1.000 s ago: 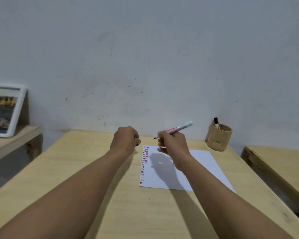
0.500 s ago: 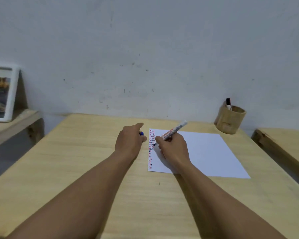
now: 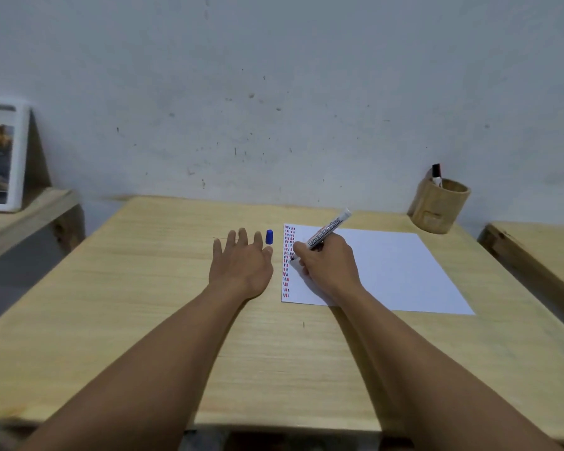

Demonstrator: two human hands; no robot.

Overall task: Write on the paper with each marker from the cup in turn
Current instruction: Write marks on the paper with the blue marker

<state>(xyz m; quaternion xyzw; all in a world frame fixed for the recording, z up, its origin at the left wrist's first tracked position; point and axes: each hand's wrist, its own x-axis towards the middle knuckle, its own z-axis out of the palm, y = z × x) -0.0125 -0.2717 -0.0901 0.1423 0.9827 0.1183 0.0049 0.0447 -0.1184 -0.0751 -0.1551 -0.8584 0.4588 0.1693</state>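
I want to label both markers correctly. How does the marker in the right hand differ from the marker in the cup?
The marker in the right hand is uncapped and slanted, tip down on the paper; the marker in the cup stands nearly upright, untouched, mostly hidden by the cup. The held one shows its whole printed barrel; the other shows only its dark top. Both have white barrels.

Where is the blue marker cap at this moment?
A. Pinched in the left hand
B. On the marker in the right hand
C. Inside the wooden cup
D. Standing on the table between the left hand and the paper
D. The blue cap stands on the bare table, just past the fingertips of the open left hand and left of the paper, while the right hand holds the uncapped marker.
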